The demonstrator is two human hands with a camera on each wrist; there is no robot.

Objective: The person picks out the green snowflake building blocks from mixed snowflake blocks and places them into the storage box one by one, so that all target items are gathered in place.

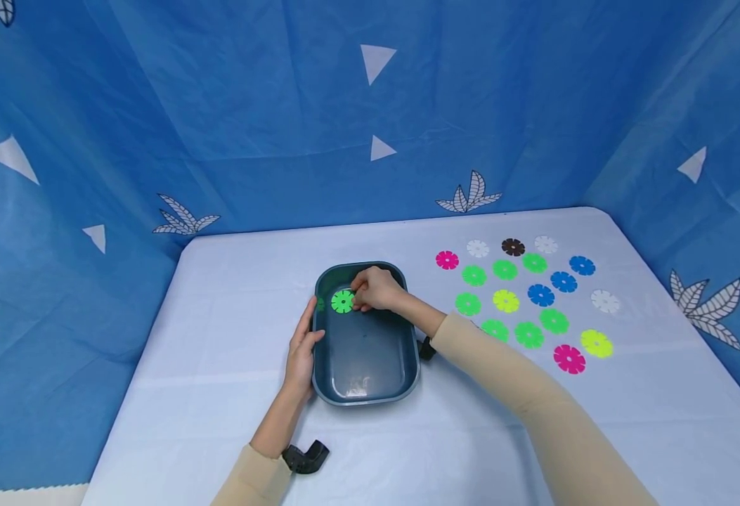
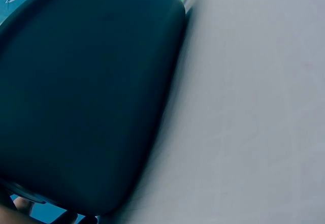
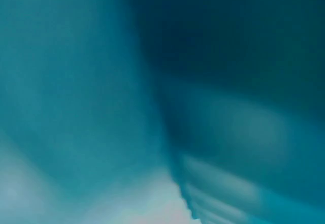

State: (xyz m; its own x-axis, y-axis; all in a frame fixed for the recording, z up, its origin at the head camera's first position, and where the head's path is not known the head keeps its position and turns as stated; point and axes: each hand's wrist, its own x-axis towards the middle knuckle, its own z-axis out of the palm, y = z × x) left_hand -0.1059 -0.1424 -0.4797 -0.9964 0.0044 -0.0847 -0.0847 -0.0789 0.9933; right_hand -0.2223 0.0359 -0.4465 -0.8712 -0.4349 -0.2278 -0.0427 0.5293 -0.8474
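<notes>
A dark blue-grey plastic tray (image 1: 366, 358) stands on the white-covered table. My left hand (image 1: 301, 351) holds its left wall, the thumb over the rim and the fingers along the outside. In the left wrist view the tray's dark outer side (image 2: 91, 97) fills the left half, with fingertips (image 2: 23, 203) at the lower left corner. Over the far part of the tray my right hand (image 1: 377, 289) pinches a bright green notched disc (image 1: 342, 301) by its right edge, fingertips down inside the walls. The right wrist view is blurred, with the tray's dark surface (image 3: 228, 41) very close.
Several notched discs lie spread right of the tray, among them a pink disc (image 1: 448, 260), a brown disc (image 1: 513, 247), a blue disc (image 1: 541, 295), a yellow disc (image 1: 506, 301) and a white disc (image 1: 606, 301). A blue patterned curtain (image 1: 319, 105) hangs behind the table.
</notes>
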